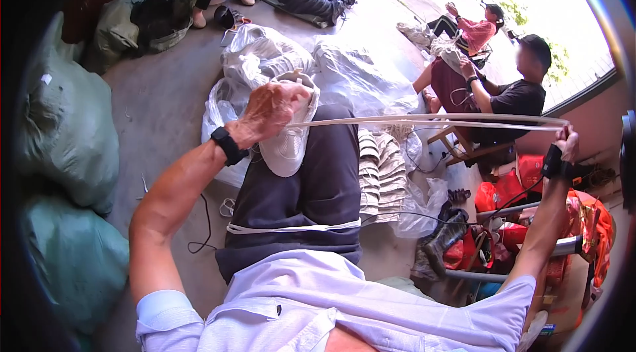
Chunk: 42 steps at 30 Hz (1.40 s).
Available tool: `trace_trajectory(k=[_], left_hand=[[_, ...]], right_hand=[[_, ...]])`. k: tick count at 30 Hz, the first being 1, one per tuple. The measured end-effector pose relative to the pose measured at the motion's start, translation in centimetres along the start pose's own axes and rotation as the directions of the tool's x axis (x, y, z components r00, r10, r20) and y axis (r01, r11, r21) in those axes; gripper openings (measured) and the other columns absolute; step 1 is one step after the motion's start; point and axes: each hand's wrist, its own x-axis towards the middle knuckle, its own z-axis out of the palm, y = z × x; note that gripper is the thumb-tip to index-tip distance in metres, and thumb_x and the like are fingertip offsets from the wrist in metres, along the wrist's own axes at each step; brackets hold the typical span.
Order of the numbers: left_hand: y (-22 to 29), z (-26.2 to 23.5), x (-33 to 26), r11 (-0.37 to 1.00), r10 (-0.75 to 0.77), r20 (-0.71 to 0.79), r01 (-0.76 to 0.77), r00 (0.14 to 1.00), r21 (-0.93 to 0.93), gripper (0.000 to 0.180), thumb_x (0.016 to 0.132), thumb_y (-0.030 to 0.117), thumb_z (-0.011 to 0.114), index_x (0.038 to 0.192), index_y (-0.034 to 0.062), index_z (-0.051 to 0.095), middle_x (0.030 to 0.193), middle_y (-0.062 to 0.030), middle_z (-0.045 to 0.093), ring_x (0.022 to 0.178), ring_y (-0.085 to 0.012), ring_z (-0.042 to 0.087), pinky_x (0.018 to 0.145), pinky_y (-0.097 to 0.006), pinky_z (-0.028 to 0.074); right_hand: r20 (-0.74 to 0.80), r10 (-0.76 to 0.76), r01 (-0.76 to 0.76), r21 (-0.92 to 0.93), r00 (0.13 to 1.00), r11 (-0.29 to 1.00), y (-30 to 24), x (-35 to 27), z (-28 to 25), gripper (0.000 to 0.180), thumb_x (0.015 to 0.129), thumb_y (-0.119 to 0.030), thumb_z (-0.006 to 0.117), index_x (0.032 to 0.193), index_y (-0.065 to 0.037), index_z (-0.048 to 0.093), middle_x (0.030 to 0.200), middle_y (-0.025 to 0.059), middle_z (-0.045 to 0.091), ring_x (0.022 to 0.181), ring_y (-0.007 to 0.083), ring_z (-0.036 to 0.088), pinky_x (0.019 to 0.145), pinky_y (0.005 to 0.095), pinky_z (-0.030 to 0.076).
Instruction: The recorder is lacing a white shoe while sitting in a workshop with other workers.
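The left hand (271,110) is clamped over a white shoe (286,146) resting on the knee (318,173). The right hand (566,143), out at far right, is closed on a white lace (424,120) drawn taut from the shoe. Keeping the shoe pinned and the pull level should seat the lace evenly. Room is tight: bags (358,77) lie beyond the knee, and a seated person (510,97) sits just behind the lace.

One white lace-up leather shoe (288,136) and one long white flat lace (430,120). Two big green cloth sacks (63,120). Three other people sit nearby.
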Motion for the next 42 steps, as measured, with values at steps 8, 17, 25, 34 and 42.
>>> trace_trajectory(k=[8,17,25,34,42], left_hand=[[2.0,1.9,3.5,0.982,0.156,0.044,-0.15,0.987,-0.118,0.025,0.081,0.024,0.073,0.103,0.0116,0.073,0.09,-0.0077,0.071,0.085,-0.0258,0.068,0.078,-0.039,0.053],[0.0,1.8,2.7,0.977,0.065,0.225,-0.017,0.972,-0.21,0.021,0.084,0.024,0.066,0.084,0.0049,0.075,0.079,-0.008,0.072,0.078,-0.0183,0.068,0.074,-0.031,0.052],[-6.1,-2.8,-2.8,0.059,-0.53,0.059,0.106,0.846,-0.993,0.026,0.098,0.027,0.062,0.107,0.0026,0.067,0.101,-0.0101,0.071,0.06,-0.0037,0.045,0.052,-0.02,0.039],[-14.0,-2.8,-12.6,-0.411,-0.657,0.213,-0.108,0.723,-0.905,0.019,0.099,0.022,0.059,0.097,0.0042,0.065,0.083,-0.0037,0.068,0.052,-0.0051,0.041,0.048,-0.022,0.032],[-15.3,-6.4,-11.3,-0.506,-0.532,0.162,-0.159,0.831,-0.848,0.013,0.097,0.017,0.062,0.1,0.0046,0.063,0.084,0.0,0.063,0.059,-0.0076,0.042,0.053,-0.022,0.037]], right_hand=[[0.168,-0.139,0.124,0.095,0.976,0.988,-12.2,-2.0,2.3,0.023,0.105,-0.015,0.046,0.092,0.0,0.057,0.061,0.0017,0.051,0.042,0.0086,0.022,0.047,0.0261,0.028],[0.222,-0.1,0.093,0.039,0.97,0.995,-10.9,-0.6,1.8,0.022,0.104,-0.016,0.05,0.094,0.0,0.061,0.068,0.0014,0.055,0.05,0.0099,0.038,0.051,0.0261,0.038],[-0.038,0.045,-0.047,-0.077,0.998,0.996,-0.4,-1.6,-3.1,0.014,0.097,-0.016,0.057,0.099,-0.004,0.064,0.097,0.0129,0.071,0.083,0.0186,0.07,0.069,0.028,0.055],[0.092,0.253,-0.268,0.226,0.963,0.937,11.9,-1.0,-14.7,0.006,0.092,-0.009,0.055,0.087,-0.006,0.056,0.075,0.0057,0.052,0.064,0.0178,0.051,0.057,0.0299,0.042],[0.163,0.154,-0.174,0.118,0.975,0.978,14.2,2.4,-14.6,0.011,0.09,-0.01,0.054,0.08,-0.01,0.05,0.071,0.001,0.039,0.055,0.0156,0.036,0.051,0.0327,0.031]])
